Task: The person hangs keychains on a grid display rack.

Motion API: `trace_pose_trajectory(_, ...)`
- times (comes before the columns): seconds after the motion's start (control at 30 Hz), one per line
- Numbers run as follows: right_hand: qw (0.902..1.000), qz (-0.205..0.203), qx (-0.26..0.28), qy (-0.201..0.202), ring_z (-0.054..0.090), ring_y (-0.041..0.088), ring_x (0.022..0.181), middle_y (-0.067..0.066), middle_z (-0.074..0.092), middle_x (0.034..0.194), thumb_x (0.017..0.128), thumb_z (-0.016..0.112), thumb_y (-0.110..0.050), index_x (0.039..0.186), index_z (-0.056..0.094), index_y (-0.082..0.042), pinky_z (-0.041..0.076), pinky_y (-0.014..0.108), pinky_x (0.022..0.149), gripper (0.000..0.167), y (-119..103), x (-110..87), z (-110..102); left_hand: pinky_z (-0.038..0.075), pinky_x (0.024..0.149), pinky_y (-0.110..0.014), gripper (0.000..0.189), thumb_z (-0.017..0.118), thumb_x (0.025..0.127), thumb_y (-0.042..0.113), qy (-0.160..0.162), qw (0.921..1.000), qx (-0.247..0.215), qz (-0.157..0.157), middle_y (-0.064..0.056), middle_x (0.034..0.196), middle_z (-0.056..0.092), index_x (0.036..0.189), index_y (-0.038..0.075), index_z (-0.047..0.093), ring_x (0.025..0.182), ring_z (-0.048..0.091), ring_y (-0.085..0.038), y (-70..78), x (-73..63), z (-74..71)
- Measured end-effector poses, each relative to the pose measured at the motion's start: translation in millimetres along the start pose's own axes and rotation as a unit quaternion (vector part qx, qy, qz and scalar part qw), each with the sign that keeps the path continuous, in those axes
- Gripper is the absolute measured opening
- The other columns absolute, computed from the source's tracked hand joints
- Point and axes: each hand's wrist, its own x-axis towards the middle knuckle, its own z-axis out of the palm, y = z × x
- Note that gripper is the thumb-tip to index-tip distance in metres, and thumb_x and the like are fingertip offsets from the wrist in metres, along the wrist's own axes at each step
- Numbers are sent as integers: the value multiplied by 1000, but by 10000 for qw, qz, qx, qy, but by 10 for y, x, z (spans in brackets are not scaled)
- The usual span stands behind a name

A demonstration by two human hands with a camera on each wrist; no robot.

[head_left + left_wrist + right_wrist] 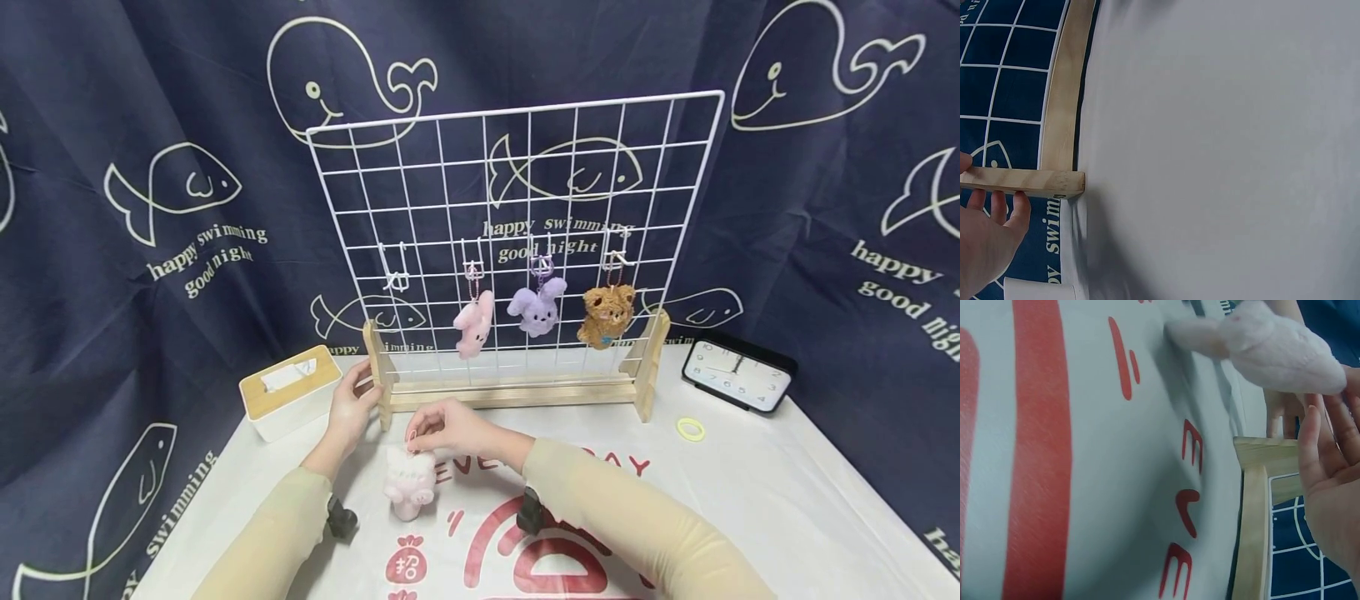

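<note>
My right hand point(457, 427) pinches the small chain loop at the top of a white and pale pink plush keychain point(409, 483), which hangs head-up close over the table. In the right wrist view the plush point(1288, 356) dangles from the fingertips. My left hand point(351, 410) grips the left wooden leg point(378, 383) of a white wire grid rack point(506, 204), thumb on one side and fingers on the other, as the left wrist view shows at the wooden leg point(1035, 181). A white hook point(397, 282) sits on the grid above this hand.
From other grid hooks hang a pink plush point(474, 325), a purple rabbit plush point(537, 308) and a brown bear plush point(607, 315). A tissue box point(292, 392) stands left of the rack. On the right are a clock point(738, 372) and a yellow ring point(690, 429).
</note>
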Motion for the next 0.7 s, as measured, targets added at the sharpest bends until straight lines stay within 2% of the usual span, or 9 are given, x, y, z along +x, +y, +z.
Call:
trace_pose_trajectory(0.1, 9999, -107, -55, 89, 66, 5, 80, 5, 74, 86, 88, 75, 1, 96, 71, 4, 59, 24, 78, 10, -33, 14, -37, 43, 112, -55, 58, 55, 92, -15, 4, 10000, -38, -7, -35, 145, 46, 148, -11, 40, 133, 46, -52, -11, 2, -1)
trace_pose_trajectory(0.3, 9993, -109, -125, 343, 66, 5, 84, 5, 74, 91, 89, 74, 1, 100, 71, 4, 58, 25, 81, 12, -116, 56, -103, 42, 114, -53, 59, 57, 93, -11, 93, 9999, -47, -27, -30, 146, 48, 149, -4, 43, 134, 47, -48, -248, 101, -25)
trace_pose_trajectory(0.37, 9990, -203, -73, 387, 65, 5, 85, 9, 74, 92, 89, 73, 3, 100, 70, 5, 58, 26, 82, 12, -143, 76, -125, 43, 113, -53, 59, 58, 93, -11, 109, 9999, -9, -5, -29, 146, 49, 149, -3, 43, 133, 48, -48, -283, 116, -29)
trace_pose_trajectory(0.7, 9966, -415, -157, 696, 64, 5, 84, 10, 73, 92, 90, 73, 0, 100, 70, 4, 57, 24, 78, 11, -307, 164, -213, 46, 111, -51, 59, 57, 93, -9, 30, 9999, 30, -144, -25, 148, 48, 150, 0, 43, 136, 46, -45, -272, 115, -27)
